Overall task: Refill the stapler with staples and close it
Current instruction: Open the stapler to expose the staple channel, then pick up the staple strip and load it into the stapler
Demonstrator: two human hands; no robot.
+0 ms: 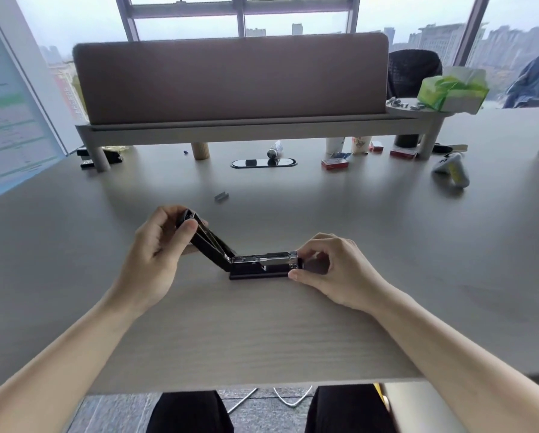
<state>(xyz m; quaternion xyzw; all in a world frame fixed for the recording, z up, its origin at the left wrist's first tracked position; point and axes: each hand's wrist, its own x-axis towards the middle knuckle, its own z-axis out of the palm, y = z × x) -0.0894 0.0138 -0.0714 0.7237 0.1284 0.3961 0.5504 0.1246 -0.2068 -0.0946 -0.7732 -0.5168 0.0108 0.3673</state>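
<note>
A black stapler [262,267] lies on the desk in front of me with its lid swung open up and to the left. My left hand [159,245] grips the raised lid [209,242] near its tip. The metal staple channel [266,259] lies flat on the base. At the channel's right end my right hand [327,267] pinches the front of the stapler between fingers and thumb. A short grey strip of staples [221,196] rests loose on the desk, beyond the stapler.
A fabric desk divider on a raised shelf [230,126] stands at the back. Red staple boxes [334,164], paper cups [335,144], a glue bottle [274,150] and a white-and-yellow device [452,170] lie behind. A screen [9,120] is at the left. The desk's near edge [262,384] is below my arms.
</note>
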